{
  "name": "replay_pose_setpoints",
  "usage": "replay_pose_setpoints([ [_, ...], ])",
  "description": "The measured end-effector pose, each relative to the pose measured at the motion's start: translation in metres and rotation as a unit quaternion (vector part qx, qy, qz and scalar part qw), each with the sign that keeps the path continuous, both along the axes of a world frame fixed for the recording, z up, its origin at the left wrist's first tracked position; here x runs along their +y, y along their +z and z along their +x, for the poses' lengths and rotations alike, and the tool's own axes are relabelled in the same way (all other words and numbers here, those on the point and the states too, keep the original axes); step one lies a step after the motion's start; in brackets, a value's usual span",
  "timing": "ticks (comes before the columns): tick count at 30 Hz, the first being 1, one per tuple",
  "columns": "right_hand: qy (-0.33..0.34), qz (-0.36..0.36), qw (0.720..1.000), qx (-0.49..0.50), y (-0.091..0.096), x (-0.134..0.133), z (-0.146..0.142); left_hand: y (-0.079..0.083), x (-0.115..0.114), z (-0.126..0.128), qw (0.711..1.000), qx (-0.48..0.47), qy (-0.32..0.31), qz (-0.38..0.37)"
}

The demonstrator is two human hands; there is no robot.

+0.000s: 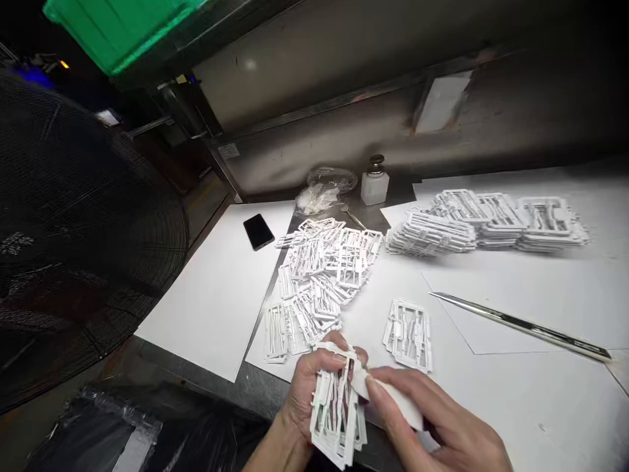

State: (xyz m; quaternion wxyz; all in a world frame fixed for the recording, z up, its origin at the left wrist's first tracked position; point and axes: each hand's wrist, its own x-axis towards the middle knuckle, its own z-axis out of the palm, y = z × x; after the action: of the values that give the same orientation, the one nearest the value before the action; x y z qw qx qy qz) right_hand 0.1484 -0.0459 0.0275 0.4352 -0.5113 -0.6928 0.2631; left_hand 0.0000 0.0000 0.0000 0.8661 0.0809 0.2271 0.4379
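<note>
My left hand [307,387] is closed round a small stack of white plastic frames [337,413] with thin bars inside, tilted at the near edge of the table. My right hand [432,416] pinches a folded white wipe [400,400], its tip against the upper right side of the held frames. Just beyond, a small separate pile of frames [407,335] lies on white paper. A loose, jumbled heap of frames [319,275] spreads past my left hand. Neater stacks of the same frames [501,219] stand at the back right.
Metal tweezers [521,326] lie on the right. A black phone [258,231] rests on a white sheet [211,295]. A pump bottle [375,180] and a clear plastic bag [322,190] stand near the metal back wall. A large fan [88,229] is on the left.
</note>
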Motion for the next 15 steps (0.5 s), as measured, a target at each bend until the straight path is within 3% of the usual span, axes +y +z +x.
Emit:
replay_pose_setpoints([
  [2, -0.037, 0.042, 0.998, -0.004, 0.007, 0.005, 0.0, 0.002, -0.001, -0.002, 0.999, 0.032, -0.008, 0.001],
  [5, -0.041, 0.071, 0.997, -0.006, 0.011, 0.008, 0.0, 0.007, -0.001, -0.003, 0.999, 0.053, -0.003, 0.003],
  [8, 0.014, 0.039, 0.999, -0.01, 0.011, 0.008, 0.0, 0.012, 0.0, -0.003, 0.999, 0.046, 0.01, 0.007],
  [13, -0.039, 0.042, 0.998, 0.017, 0.012, 0.009, -0.004, 0.012, 0.001, -0.006, 0.998, 0.056, -0.01, 0.026],
  [15, 0.001, 0.041, 0.999, 0.011, 0.01, 0.007, -0.002, 0.01, 0.002, -0.008, 0.998, 0.052, -0.012, 0.027],
])
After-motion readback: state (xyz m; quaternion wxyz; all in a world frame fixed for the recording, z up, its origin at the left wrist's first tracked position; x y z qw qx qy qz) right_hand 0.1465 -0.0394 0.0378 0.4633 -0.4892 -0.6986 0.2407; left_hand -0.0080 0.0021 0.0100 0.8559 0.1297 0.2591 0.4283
